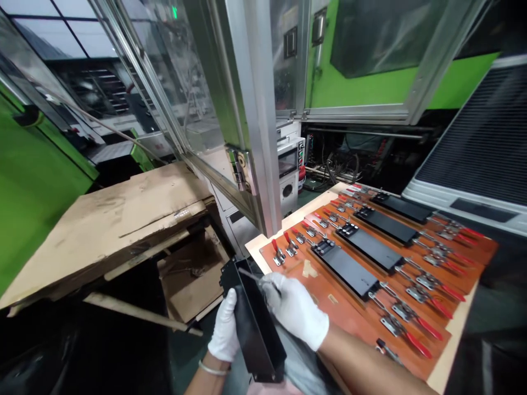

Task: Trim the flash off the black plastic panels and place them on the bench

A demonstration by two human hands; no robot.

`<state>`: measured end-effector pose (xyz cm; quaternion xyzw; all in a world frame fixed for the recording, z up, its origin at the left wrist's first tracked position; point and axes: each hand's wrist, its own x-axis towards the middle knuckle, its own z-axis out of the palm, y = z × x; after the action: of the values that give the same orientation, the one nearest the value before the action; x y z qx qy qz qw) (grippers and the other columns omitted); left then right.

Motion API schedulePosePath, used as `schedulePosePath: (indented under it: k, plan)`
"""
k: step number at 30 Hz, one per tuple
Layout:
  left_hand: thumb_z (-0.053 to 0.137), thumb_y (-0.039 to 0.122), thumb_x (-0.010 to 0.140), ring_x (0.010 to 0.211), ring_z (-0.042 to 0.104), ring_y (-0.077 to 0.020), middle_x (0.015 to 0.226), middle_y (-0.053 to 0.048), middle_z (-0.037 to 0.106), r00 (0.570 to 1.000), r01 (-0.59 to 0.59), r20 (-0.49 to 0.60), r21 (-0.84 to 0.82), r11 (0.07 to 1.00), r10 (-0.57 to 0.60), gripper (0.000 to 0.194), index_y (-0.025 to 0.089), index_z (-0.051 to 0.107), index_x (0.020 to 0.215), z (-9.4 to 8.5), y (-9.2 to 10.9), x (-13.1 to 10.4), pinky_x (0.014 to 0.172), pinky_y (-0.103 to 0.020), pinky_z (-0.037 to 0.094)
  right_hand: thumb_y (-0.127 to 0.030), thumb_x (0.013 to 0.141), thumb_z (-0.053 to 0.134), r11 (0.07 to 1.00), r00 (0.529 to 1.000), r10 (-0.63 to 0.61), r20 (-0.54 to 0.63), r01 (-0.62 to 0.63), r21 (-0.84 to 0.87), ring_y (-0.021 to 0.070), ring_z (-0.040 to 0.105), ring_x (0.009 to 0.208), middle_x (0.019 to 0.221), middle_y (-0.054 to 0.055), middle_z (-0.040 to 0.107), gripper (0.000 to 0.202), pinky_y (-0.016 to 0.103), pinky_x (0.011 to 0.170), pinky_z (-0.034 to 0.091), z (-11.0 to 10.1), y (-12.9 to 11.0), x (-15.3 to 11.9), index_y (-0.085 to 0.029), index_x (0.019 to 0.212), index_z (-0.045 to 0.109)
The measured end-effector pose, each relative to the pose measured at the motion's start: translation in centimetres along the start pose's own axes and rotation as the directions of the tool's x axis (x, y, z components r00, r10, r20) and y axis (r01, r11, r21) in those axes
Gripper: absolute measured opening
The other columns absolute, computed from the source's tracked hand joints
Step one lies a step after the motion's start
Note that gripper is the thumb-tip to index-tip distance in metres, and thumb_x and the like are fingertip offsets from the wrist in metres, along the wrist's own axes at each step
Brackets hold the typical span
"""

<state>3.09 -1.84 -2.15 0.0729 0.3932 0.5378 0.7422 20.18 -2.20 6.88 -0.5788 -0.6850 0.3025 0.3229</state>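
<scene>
Left hand, white-gloved, bracelet at wrist: fingers closed around the side of a long black housing. Housing is in the air before the body, lengthwise and tilted, its open channel facing up; flanged end away from the person.

Right hand, also gloved: fingers drawn in, gripping a slim metal tool. Tool's exposed end lies over the far part of the channel; cannot tell if it touches the housing.

To the right, an orange board on a pale wooden surface. Four black parts lie on it in a row, side by side, with red-handled clamps at both ends. Two clamps stand near the board's left corner.

To the left, a cardboard-covered bench, open carton below its edge. Metal-framed clear panel stands ahead, between bench and board.
</scene>
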Motion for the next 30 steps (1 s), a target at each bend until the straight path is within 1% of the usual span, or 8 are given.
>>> schedulePosePath:
  k: [4,8,12,16,19,22,25,30]
  plan:
    - [0.066,0.031,0.083,0.089,0.072,-0.0259,0.081,-0.007,0.077,0.998,0.064,-0.019,-0.078,0.995,-0.065,0.019,0.016,0.073,0.092,-0.2,0.7,-0.4,0.097,-0.041,0.050,-0.012,0.082,0.044,0.997,0.993,-0.080,0.086,0.080,0.008,0.0175,0.064,0.075,0.080,0.001,0.068,0.022,0.026,0.069,0.042,-0.6,1.3,-2.1,-0.022,0.092,0.062]
    - [0.062,0.039,0.085,0.083,0.073,-0.0243,0.071,-0.005,0.076,0.986,0.161,-0.025,-0.076,0.984,-0.163,0.026,0.016,0.074,0.088,0.9,1.1,-1.4,0.096,-0.039,0.050,-0.011,0.081,0.044,0.990,0.987,-0.135,0.083,0.131,0.058,0.0193,0.064,0.085,0.091,0.004,0.069,0.024,0.029,0.075,0.046,-0.8,2.3,-3.5,-0.020,0.093,0.062]
    - [0.058,0.046,0.086,0.064,0.072,-0.0207,0.061,-0.004,0.073,0.968,0.242,0.080,-0.054,0.969,-0.237,0.036,0.016,0.073,0.074,1.5,1.3,-1.9,0.084,-0.035,0.054,-0.009,0.079,0.045,0.973,0.980,-0.182,0.085,0.166,0.160,0.0167,0.063,0.078,0.086,0.003,0.068,0.023,0.027,0.070,0.048,-0.4,2.5,-4.8,-0.020,0.091,0.062]
    - [0.064,0.048,0.081,0.058,0.069,-0.0191,0.060,-0.005,0.072,0.942,0.281,0.200,-0.031,0.959,-0.270,0.036,0.013,0.073,0.081,0.6,1.2,-1.6,0.078,-0.033,0.054,-0.008,0.078,0.049,0.874,0.895,-0.444,0.039,0.424,0.237,0.0141,0.058,0.072,0.079,0.002,0.061,0.019,0.024,0.063,0.045,0.6,2.5,-5.0,-0.021,0.080,0.062]
    - [0.070,0.039,0.079,0.076,0.072,-0.0234,0.072,-0.006,0.075,0.968,0.156,0.197,-0.007,0.988,-0.152,0.027,0.014,0.073,0.090,-0.1,0.8,-1.4,0.088,-0.036,0.051,-0.008,0.078,0.045,0.819,0.842,-0.539,-0.013,0.528,0.227,0.0142,0.052,0.069,0.075,0.002,0.055,0.018,0.025,0.061,0.042,1.1,2.9,-2.3,-0.020,0.070,0.056]
    - [0.072,0.034,0.078,0.089,0.071,-0.0263,0.081,-0.007,0.076,0.977,0.063,0.202,0.010,0.998,-0.064,0.025,0.015,0.074,0.094,-0.3,0.4,-1.5,0.096,-0.038,0.047,-0.010,0.079,0.043,0.836,0.862,-0.445,-0.243,0.497,0.231,0.0152,0.049,0.068,0.070,0.000,0.047,0.018,0.028,0.065,0.043,1.3,3.7,2.1,-0.021,0.065,0.046]
    - [0.070,0.040,0.078,0.085,0.071,-0.0255,0.077,-0.008,0.075,0.959,0.139,0.247,0.014,0.990,-0.139,0.029,0.015,0.074,0.093,-0.6,0.4,-1.5,0.094,-0.038,0.047,-0.010,0.080,0.042,0.883,0.883,-0.292,-0.368,0.396,0.251,0.0148,0.048,0.065,0.066,-0.002,0.043,0.021,0.028,0.065,0.044,1.3,3.9,4.3,-0.022,0.063,0.039]
    - [0.068,0.048,0.079,0.073,0.071,-0.0193,0.073,-0.004,0.075,0.927,0.284,0.266,-0.037,0.958,-0.265,0.035,0.016,0.073,0.093,-1.7,1.3,-1.1,0.085,-0.031,0.051,-0.005,0.075,0.044,0.822,0.877,-0.449,-0.169,0.480,0.306,0.0128,0.052,0.067,0.072,0.000,0.053,0.018,0.024,0.063,0.043,1.7,2.3,0.1,-0.020,0.068,0.053]
